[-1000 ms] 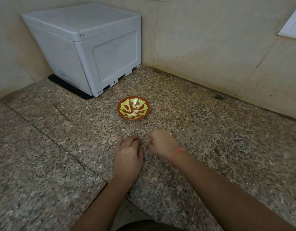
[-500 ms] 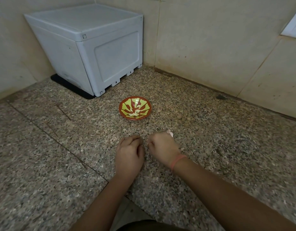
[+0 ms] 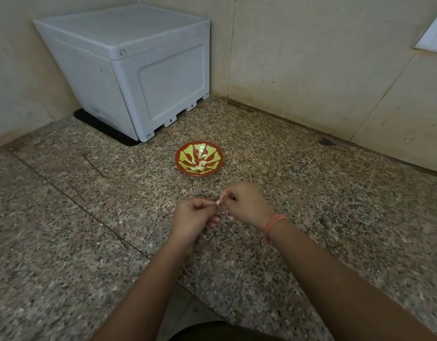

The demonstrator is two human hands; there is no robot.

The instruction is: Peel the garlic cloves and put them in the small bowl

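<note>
In the head view the clove (image 3: 218,202) is just in front of the bowl (image 3: 178,164), on the person's side of it, lifted off the surface (image 3: 310,193) and pinched between both hands. It is small and pale and mostly covered by fingertips, so I cannot tell how much skin is left on it. I judge it to be light and firm, with a thin papery skin that tears rather than stretches and a peeled face that turns slick. The sensible hold is at its two ends, one hand steadying while the other picks the skin from a tip (a hard squeeze could bruise it or shoot it out). The left hand (image 3: 195,217), straight in front of the bowl, has its fingers (image 3: 207,204) curled, with thumb and forefinger closed on the clove's left end. The right hand (image 3: 247,205), in front of the bowl and a little to its right, is curled in tight too, its fingertips nipping the other end. The hands meet or nearly meet there. A pink band (image 3: 274,223) circles the right wrist. Several peeled cloves (image 3: 199,167) lie in the bottom of the bowl, so part of the task looks done. Behind the bowl and to its left, a grey box (image 3: 138,70) stands in the wall corner.
</note>
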